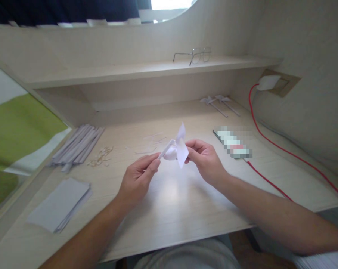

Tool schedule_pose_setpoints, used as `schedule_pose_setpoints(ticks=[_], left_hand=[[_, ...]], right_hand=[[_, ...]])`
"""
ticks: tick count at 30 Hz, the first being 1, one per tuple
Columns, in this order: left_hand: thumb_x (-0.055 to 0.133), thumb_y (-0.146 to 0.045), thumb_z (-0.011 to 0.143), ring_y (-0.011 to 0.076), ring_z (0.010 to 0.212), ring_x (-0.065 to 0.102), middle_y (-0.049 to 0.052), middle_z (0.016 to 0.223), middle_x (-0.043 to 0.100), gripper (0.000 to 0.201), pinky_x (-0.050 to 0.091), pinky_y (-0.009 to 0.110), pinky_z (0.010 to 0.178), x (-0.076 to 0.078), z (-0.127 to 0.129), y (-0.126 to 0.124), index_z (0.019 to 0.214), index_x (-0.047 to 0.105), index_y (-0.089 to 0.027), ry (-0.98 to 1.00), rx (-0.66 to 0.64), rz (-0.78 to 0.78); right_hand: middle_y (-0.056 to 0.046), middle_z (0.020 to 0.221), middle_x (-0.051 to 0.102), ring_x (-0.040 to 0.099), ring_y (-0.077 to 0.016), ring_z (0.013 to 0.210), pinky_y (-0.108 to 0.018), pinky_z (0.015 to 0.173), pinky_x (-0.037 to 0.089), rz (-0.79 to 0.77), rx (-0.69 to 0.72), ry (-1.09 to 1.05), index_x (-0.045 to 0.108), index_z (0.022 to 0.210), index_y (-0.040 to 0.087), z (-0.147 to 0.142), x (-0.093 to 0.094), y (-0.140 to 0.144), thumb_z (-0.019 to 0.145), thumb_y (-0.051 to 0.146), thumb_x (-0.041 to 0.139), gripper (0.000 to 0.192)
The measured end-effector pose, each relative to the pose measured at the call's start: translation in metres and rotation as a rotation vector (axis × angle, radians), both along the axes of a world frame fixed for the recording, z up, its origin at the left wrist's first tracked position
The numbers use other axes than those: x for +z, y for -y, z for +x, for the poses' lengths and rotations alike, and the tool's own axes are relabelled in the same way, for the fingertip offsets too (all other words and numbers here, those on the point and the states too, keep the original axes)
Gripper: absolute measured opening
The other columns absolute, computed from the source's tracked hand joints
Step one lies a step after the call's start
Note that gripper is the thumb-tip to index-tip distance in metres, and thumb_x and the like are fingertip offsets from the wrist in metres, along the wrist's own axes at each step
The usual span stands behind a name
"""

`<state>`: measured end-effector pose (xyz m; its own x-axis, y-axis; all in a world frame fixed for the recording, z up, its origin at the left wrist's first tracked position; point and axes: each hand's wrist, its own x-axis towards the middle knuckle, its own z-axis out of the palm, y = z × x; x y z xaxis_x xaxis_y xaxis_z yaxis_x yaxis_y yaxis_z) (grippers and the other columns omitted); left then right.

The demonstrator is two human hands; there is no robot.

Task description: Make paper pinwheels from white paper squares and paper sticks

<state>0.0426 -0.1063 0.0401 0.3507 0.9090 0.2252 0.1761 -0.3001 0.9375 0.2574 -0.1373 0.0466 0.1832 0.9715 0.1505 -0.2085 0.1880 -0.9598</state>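
Clearly light and easily creased, the paper pinwheel [177,147] sits above the desk's [169,201] middle, left hand [137,180] pinching its stick, right hand [204,157] fingers closed on a blade.

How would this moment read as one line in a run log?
left hand: pinches stick of paper pinwheel | right hand: holds its blades | desk: paper sheets, stick bundle, finished pinwheels

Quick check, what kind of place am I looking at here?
Most likely a built-in study desk in a bedroom or dorm, used for paper craft. Eyeglasses rest on the shelf above, a charger sits in the wall socket, and both hands hold a paper pinwheel near a stack of paper sheets.
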Motion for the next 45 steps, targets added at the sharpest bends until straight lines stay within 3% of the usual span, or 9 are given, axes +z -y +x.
schedule_pose_setpoints(ticks=[6,10,15,28,36,40,45], left_hand=[[0.074,-0.039,0.087,0.0197,0.081,0.067,0.006,0.095,0.077,0.024,0.05,0.027,0.061,0.001,0.001,0.001,0.108,0.082,-0.03,0.054,0.011,0.011],[0.076,-0.037,0.086,0.0202,0.088,0.067,0.006,0.101,0.077,0.021,0.049,0.025,0.058,0.005,0.001,0.004,0.105,0.082,-0.029,0.036,0.056,0.036],[0.076,-0.032,0.087,0.0214,0.095,0.067,0.005,0.103,0.077,0.017,0.052,0.028,0.072,0.006,0.001,0.005,0.103,0.082,-0.029,0.034,0.055,0.117],[0.079,-0.023,0.084,0.0184,0.087,0.067,0.002,0.094,0.076,0.016,0.052,0.029,0.076,0.003,0.001,0.005,0.097,0.083,-0.032,0.071,0.034,0.209],[0.086,-0.028,0.077,0.0203,0.088,0.073,0.003,0.098,0.081,0.021,0.058,0.032,0.082,0.002,0.001,0.005,0.097,0.083,-0.028,0.279,0.143,-0.014],[0.084,-0.027,0.08,0.0199,0.087,0.075,0.002,0.092,0.081,0.021,0.058,0.036,0.09,0.01,0.001,0.003,0.101,0.08,-0.028,0.444,0.119,-0.04],[0.082,-0.03,0.082,0.0199,0.081,0.077,0.003,0.091,0.082,0.022,0.06,0.039,0.089,0.022,0.003,0.004,0.102,0.076,-0.026,0.605,0.027,-0.124]], right_hand=[[0.0,0.066,0.067,0.057,-0.0123,0.059,-0.027,0.057,0.047,-0.014,-0.005,0.028,0.073,0.08,0.017,-0.001,0.004,0.002,0.071,0.045,0.087,0.033],[0.0,0.067,0.066,0.057,-0.0125,0.06,-0.027,0.057,0.046,0.034,-0.016,0.078,0.072,0.082,0.018,-0.003,0.004,0.006,0.075,0.044,0.085,0.03],[0.0,0.069,0.066,0.058,-0.0128,0.061,-0.027,0.058,0.046,0.067,-0.004,0.08,0.071,0.084,0.018,-0.005,0.004,0.013,0.08,0.041,0.082,0.026],[-0.003,0.074,0.068,0.061,-0.0167,0.068,-0.03,0.062,0.05,0.125,-0.02,0.185,0.073,0.086,0.021,-0.005,0.006,0.019,0.087,0.044,0.074,0.023],[0.0,0.072,0.066,0.059,-0.0142,0.064,-0.028,0.06,0.048,0.108,0.0,0.129,0.072,0.095,0.021,-0.004,0.007,0.016,0.087,0.037,0.075,0.018],[-0.002,0.077,0.067,0.057,-0.0142,0.068,-0.028,0.063,0.045,0.07,0.065,0.364,0.073,0.086,0.019,-0.004,0.001,0.011,0.09,0.036,0.072,0.017],[0.0,0.071,0.061,0.053,-0.013,0.064,-0.027,0.062,0.042,0.147,0.256,0.674,0.077,0.101,0.019,-0.017,-0.004,0.017,0.089,0.041,0.073,0.026]])
